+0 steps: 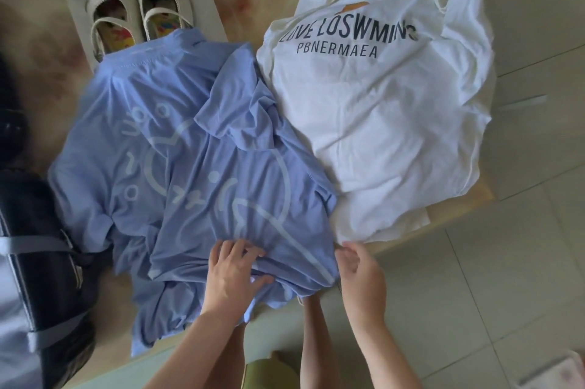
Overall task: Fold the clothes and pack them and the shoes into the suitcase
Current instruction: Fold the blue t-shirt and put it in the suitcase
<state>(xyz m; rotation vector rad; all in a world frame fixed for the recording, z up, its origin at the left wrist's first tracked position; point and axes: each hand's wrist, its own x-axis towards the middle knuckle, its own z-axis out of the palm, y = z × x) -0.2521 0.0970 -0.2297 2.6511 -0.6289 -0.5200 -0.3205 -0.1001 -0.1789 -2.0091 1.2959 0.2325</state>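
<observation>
Now the left hand (234, 274) grips the near hem of the blue shirt (190, 167) at 6 o'clock, fingers curled into the cloth. The right hand (361, 274) pinches its corner. The white shirt (380, 119) lies at 2 o'clock, the shoes (139, 18) at 11, the suitcase (38, 246) at 8.

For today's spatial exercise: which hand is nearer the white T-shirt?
Right. The right hand is just below the white T-shirt; the left hand grips the blue shirt, farther left.

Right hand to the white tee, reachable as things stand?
Probably yes. The right hand grips the hem of the blue shirt, right beside the near edge of the white tee; nothing lies between them. It would have to let go first.
</observation>
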